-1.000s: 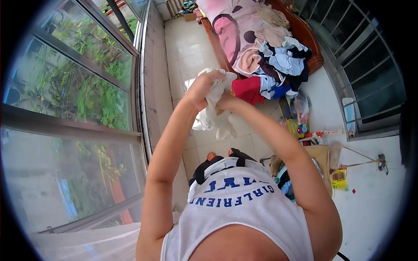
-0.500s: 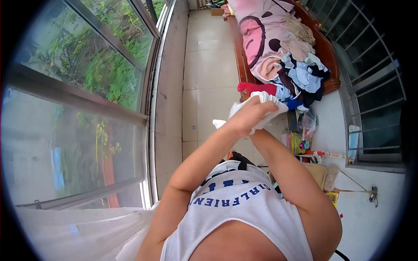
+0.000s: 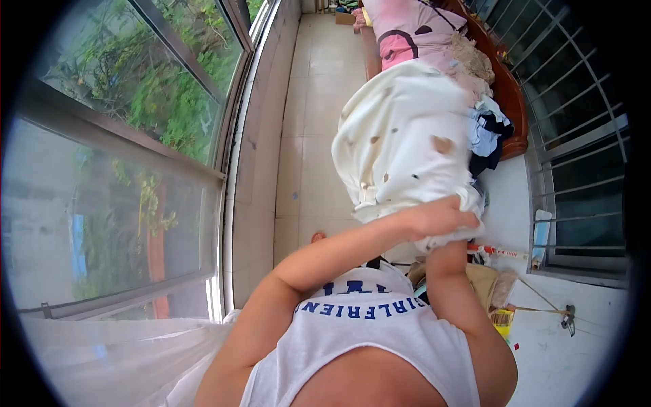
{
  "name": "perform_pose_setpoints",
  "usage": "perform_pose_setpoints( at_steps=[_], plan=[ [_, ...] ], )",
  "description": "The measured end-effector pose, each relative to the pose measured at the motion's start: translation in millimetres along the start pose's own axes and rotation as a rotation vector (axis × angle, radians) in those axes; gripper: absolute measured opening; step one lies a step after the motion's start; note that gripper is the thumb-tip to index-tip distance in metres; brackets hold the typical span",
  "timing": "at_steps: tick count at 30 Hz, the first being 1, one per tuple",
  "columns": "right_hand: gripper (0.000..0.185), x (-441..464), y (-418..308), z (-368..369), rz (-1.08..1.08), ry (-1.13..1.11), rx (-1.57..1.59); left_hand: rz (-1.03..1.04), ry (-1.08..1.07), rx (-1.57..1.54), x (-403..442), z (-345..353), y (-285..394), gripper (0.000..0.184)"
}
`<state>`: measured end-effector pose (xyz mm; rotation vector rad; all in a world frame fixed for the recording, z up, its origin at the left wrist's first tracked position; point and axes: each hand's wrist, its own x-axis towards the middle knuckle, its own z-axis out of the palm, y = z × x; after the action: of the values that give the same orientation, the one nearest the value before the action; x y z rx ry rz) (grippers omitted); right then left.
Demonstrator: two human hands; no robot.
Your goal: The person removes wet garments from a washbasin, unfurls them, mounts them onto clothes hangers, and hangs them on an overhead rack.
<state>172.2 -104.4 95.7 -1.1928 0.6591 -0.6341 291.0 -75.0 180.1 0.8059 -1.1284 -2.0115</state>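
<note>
A large white garment [image 3: 400,142] with brown and dark spots billows out in front of me over the near end of the bench. Its gathered edge bunches around my right forearm [image 3: 447,263]. My left hand [image 3: 444,218] closes its fingers on that gathered edge. My right hand is hidden, as the arm goes up into the cloth or behind it; which of the two I cannot tell. Beyond the garment, a pile of blue and dark clothes [image 3: 485,139] is partly covered by it.
A wooden bench [image 3: 512,102] holds a pink cartoon-print cushion or blanket [image 3: 413,24] and beige cloth [image 3: 471,57]. Large windows [image 3: 135,149] run along the left above a tiled floor [image 3: 298,163]. On the right are a barred window [image 3: 576,136] and a white wall [image 3: 542,339].
The white garment has gone from a bunched bundle to a wide, spread-out shape showing its spots. Both hands have moved right and closer to me. The red cloth is now out of sight.
</note>
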Motion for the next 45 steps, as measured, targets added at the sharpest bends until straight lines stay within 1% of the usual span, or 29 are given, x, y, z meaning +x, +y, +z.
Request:
perform_pose_setpoints(
  at_steps=[1, 4, 6, 7, 9, 10, 13, 14, 17, 18, 19, 21, 22, 23, 24, 25, 26, 27, 29, 30, 31, 33, 35, 37, 38, 39, 41, 43, 45],
  plan=[
    [0.044, -16.7, 0.4, -9.2, -0.005, 0.029, 0.005, -0.001, 0.029, 0.079, -3.4, 7.0, 7.3, 0.029],
    [0.045, -12.8, 37.1, -20.3, 0.126, 0.135, -0.138, 0.062, -0.108, 0.219, 4.1, 11.5, 3.8, 0.032],
    [0.045, 9.2, 73.3, -26.7, 0.249, 0.174, -0.307, -0.083, -0.079, 0.453, 6.3, 10.8, 12.2, 0.039],
    [0.045, 17.9, 77.5, -21.9, 0.284, 0.178, -0.355, -0.081, -0.080, 0.466, 6.7, 8.6, 11.0, 0.039],
    [0.045, 26.2, 77.6, -20.6, 0.253, 0.182, -0.319, -0.135, 0.155, 0.430, 10.7, -4.8, 0.5, 0.045],
    [0.045, 28.8, 66.9, -18.4, 0.222, 0.181, -0.280, -0.061, 0.240, 0.396, 9.8, -9.7, -7.4, 0.047],
    [0.046, 32.4, 42.8, -16.3, 0.156, 0.165, -0.228, -0.126, 0.194, 0.304, -8.1, -13.0, 20.0, 0.046],
    [0.046, 35.4, 46.0, -16.4, 0.170, 0.158, -0.244, -0.130, 0.253, 0.275, -13.3, -6.6, 29.8, 0.045],
    [0.046, 54.2, 78.1, -17.9, 0.303, 0.123, -0.400, -0.032, 0.167, 0.230, 6.4, -15.4, 0.9, 0.046],
    [0.046, 61.3, 87.4, -15.8, 0.343, 0.104, -0.436, -0.038, 0.191, 0.311, 7.9, -21.8, -7.1, 0.054],
    [0.047, 68.2, 85.5, -8.7, 0.349, 0.088, -0.425, -0.030, 0.196, 0.328, 8.1, -31.3, -4.8, 0.054],
    [0.047, 79.4, 84.6, 3.0, 0.343, 0.068, -0.330, -0.131, 0.352, 0.529, -0.2, -48.9, -6.9, 0.063],
    [0.047, 89.5, 79.9, 9.0, 0.339, 0.065, -0.257, -0.006, 0.233, 0.404, 1.9, -70.4, -11.8, 0.070],
    [0.047, 98.8, 75.3, 14.3, 0.338, 0.068, -0.173, -0.056, 0.397, 0.384, -13.4, -75.0, 7.0, 0.073],
    [0.047, 108.5, 68.9, 19.1, 0.333, 0.079, -0.078, 0.033, 0.435, 0.350, -19.1, -97.1, 13.6, 0.071],
    [0.048, 117.0, 61.7, 22.5, 0.331, 0.092, 0.012, -0.026, 0.689, 0.483, -20.4, -134.6, 9.3, 0.067],
    [0.048, 122.2, 51.7, 24.7, 0.315, 0.107, 0.106, 0.205, 0.581, 0.171, -35.1, -151.4, 27.3, 0.040],
    [0.048, 126.0, 38.1, 25.1, 0.295, 0.119, 0.208, 0.266, 0.663, 0.019, -47.4, -174.2, 32.9, 0.037],
    [0.048, 124.7, -0.1, 20.9, 0.185, 0.085, 0.401, 0.391, 0.837, -0.217, -65.3, -212.0, 33.2, 0.035],
    [0.046, 119.5, -23.9, 17.4, 0.099, 0.031, 0.457, 0.348, 0.843, -0.366, -69.3, -225.9, 26.1, 0.035],
    [0.043, 114.4, -47.7, 13.9, 0.016, -0.028, 0.517, 0.250, 0.911, -0.358, -68.1, -245.5, 9.0, 0.037],
    [0.039, 115.6, -94.5, -10.7, -0.373, -0.033, 0.104, 0.163, 0.901, -0.402, -61.9, -268.8, -33.3, 0.040],
    [0.036, 102.7, -143.9, 13.3, -0.463, 0.400, 0.382, 0.136, 0.817, -0.454, -58.4, -268.5, -61.3, 0.038],
    [0.029, 106.8, -160.1, 10.1, -0.615, 0.397, 0.638, 0.039, 0.785, -0.418, -58.3, -248.9, -63.2, 0.039],
    [0.028, 106.9, -165.4, 10.0, -0.699, 0.373, 0.654, 0.055, 0.764, -0.427, -57.9, -250.8, -68.2, 0.044],
    [0.028, 102.9, -171.3, 9.5, -0.699, 0.382, 0.652, 0.068, 0.746, -0.442, -59.4, -251.9, -75.1, 0.048],
    [0.029, 97.0, -184.4, 10.3, -0.833, 0.406, 0.573, 0.083, 0.669, -0.516, -69.0, -254.1, -78.3, 0.052],
    [0.026, 95.0, -186.3, -1.2, -0.875, 0.357, 0.565, 0.085, 0.701, -0.493, -79.9, -258.6, -73.3, 0.047],
    [0.026, 97.6, -187.3, -12.5, -1.061, 0.564, 0.087, 0.100, 0.766, -0.443, -90.6, -261.9, -64.7, 0.040]
  ],
)
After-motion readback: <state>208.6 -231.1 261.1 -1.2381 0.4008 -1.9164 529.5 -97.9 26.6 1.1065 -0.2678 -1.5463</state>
